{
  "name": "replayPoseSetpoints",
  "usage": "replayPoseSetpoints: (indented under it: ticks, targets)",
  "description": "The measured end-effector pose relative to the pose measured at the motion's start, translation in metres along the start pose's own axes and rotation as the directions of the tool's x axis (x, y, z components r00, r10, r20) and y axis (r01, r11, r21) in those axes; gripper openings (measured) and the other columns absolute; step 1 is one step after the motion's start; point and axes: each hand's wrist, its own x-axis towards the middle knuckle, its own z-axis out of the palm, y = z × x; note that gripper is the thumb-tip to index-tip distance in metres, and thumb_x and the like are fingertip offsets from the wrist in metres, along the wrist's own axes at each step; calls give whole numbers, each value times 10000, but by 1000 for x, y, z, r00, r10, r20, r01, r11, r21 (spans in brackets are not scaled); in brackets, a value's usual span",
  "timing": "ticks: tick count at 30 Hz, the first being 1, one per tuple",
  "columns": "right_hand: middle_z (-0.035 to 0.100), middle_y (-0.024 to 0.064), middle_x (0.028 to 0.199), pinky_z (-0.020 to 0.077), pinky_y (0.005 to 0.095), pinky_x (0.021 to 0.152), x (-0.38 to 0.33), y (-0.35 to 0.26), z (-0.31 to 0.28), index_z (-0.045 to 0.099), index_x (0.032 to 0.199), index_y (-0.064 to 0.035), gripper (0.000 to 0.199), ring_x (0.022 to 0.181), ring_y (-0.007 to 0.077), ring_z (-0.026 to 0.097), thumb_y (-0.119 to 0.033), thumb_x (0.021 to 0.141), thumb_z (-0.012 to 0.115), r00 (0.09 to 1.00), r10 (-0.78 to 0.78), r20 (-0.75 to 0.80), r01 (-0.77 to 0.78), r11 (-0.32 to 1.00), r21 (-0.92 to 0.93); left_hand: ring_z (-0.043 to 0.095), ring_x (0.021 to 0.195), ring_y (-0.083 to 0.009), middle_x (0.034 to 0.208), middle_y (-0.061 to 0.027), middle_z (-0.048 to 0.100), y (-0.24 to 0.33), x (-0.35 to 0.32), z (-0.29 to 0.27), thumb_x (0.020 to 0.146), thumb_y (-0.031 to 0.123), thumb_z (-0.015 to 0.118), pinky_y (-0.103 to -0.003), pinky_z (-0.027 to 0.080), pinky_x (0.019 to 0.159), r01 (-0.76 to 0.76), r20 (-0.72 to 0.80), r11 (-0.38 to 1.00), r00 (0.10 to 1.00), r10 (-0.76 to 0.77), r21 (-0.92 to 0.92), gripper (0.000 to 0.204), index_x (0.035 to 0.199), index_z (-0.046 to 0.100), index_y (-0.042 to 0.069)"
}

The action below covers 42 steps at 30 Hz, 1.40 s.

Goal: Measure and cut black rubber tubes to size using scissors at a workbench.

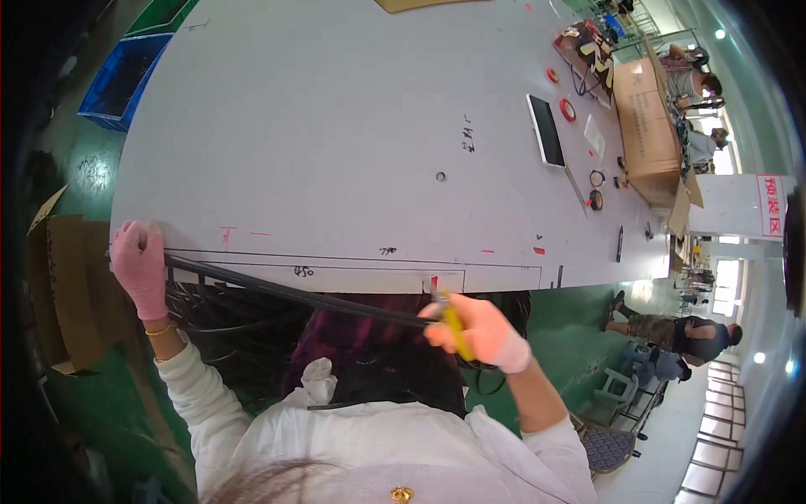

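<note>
The big grey table (336, 126) is filling most of the view, and everything is happening along its near edge. Below that edge a mass of black cables (227, 319) is hanging in loose loops, so this stuff is looking limp and springy rather than stiff. One black cable (294, 294) is being stretched taut just beside the near edge, running from the table's left corner toward a red mark (434, 283) on the edge. The left hand (138, 269), in a pink glove, is gripping the cable's end closed-fisted right at the left corner, pinning it against the table. The right hand (474, 332), also gloved, is closing around a yellow-handled cutter (453, 323) just below the red mark, with the tool's head meeting the cable there; whether the blades are biting I cannot tell. The cable is looking light, smooth-jacketed and likely a bit slippery, so I'd judge a firm wrapped grip near each end, as here, is what's holding it straight; slack would let it sag. Far up the table, a tablet (546, 130) and tape rolls (568, 109) are lying well apart from the work.
</note>
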Motion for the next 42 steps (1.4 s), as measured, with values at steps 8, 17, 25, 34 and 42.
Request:
replayPoseSetpoints:
  ticks: [8,17,25,34,42]
  targets:
    - [646,37,742,452,238,572,7,23,-71,636,986,8,174,605,81,552,-128,898,697,972,-150,-180,113,972,-205,330,631,-198,657,-85,298,-5,2,3,859,45,680,-345,334,597,-17,12,999,1000,17,-35,408,687,312,3]
    - [716,119,855,547,301,731,41,33,-88,635,1106,26,253,808,181,724,-142,925,692,957,-202,-209,38,800,-599,274,651,-139,697,-48,259,-14,-2,5,909,44,649,-298,322,593,34,36,998,999,-32,-52,400,715,302,-3]
    - [722,160,920,559,413,748,41,21,-84,658,1123,-52,456,838,364,687,-403,842,736,950,-182,-255,-109,571,-814,265,663,-107,712,-11,242,-18,-3,6,940,79,646,-278,311,590,60,45,998,997,-59,-22,419,724,293,13]
    - [734,138,943,566,410,784,49,8,-89,667,1146,-71,505,865,342,700,-465,834,721,961,-5,-276,-239,485,-841,481,702,-231,723,-114,473,20,3,-1,943,177,638,-389,441,701,75,67,950,993,-100,303,281,774,506,-5]
    - [724,155,1001,561,409,796,45,8,-90,683,1157,-103,447,915,342,691,-434,862,633,964,-96,-248,-173,481,-860,576,990,-275,965,-59,608,278,-95,70,740,261,771,-432,427,899,-399,395,846,756,522,-353,248,949,687,159]
